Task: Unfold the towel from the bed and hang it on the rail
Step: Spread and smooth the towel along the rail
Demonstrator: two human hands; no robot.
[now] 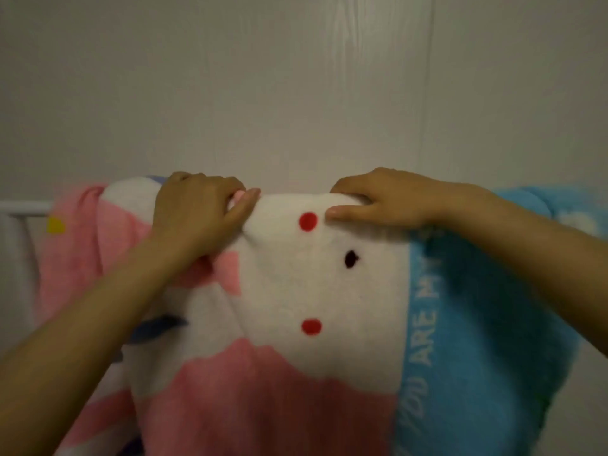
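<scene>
Pinching the towel's (316, 291) top fold, left hand (200, 209) and right hand (388, 200) grip it, cloth hanging below.

The pink, white and blue towel (316, 291) hangs draped over the white rail (23, 205).

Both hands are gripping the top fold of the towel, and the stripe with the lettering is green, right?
Not quite. In the head view the lettered stripe is blue, not green. The left hand and right hand do grip the top fold of the towel.
</scene>
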